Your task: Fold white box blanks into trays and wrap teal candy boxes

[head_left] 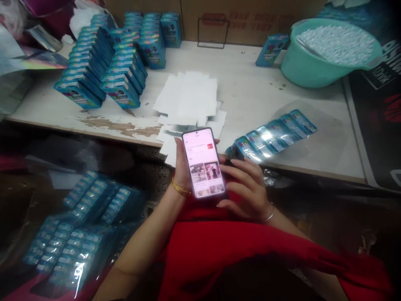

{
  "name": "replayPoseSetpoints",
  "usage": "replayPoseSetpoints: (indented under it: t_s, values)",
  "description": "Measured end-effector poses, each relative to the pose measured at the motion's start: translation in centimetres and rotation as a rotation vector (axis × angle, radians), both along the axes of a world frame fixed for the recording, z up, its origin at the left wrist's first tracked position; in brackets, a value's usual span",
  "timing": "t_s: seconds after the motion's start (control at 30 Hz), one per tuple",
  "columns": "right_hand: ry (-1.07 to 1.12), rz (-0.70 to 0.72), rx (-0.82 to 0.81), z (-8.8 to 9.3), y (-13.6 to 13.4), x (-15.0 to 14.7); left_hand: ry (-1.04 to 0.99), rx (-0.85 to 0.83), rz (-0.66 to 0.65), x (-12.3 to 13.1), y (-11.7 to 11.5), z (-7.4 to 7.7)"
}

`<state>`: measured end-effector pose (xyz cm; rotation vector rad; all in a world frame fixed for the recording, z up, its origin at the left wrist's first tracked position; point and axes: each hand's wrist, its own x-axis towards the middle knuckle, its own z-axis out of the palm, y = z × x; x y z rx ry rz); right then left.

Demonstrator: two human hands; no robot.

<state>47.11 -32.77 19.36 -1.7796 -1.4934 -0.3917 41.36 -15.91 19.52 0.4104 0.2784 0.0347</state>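
Observation:
A smartphone (pixel 203 163) with a lit screen of text and pictures rests in my left hand (pixel 181 167), whose fingers wrap round its far side. A yellow bangle circles that wrist. My right hand (pixel 247 188) hovers at the phone's right edge, fingers apart and holding nothing; whether a fingertip touches the screen I cannot tell. Just beyond the phone lies a pile of flat white card pieces (pixel 188 96). Past my right hand, a slanting row of small blue tins (pixel 272 136) lies along the table's near edge.
Rows of blue printed boxes (pixel 122 92) stand at the back left of the white table (pixel 244 92). One blue box (pixel 271 50) stands beside a green tub (pixel 310 67) full of small pale pieces. Wrapped blue packs (pixel 78 246) are stacked low at the left. A wire stand (pixel 213 33) is at the back.

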Motion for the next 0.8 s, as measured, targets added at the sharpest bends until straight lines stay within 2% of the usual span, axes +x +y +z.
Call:
replayPoseSetpoints:
  t_s: [0.17,0.33,0.8]
  values:
    - [0.001,0.018,-0.001,-0.2,-0.2,-0.1,0.003,-0.057,-0.02,0.0,0.2,-0.1]
    - [-0.001,0.03,-0.015,-0.1,-0.2,-0.2,-0.009,-0.016,-0.028,0.0,0.3,-0.2]
    - [-0.022,0.034,-0.054,0.3,1.8,0.0,-0.039,0.005,0.049,-0.2,-0.3,-0.2]
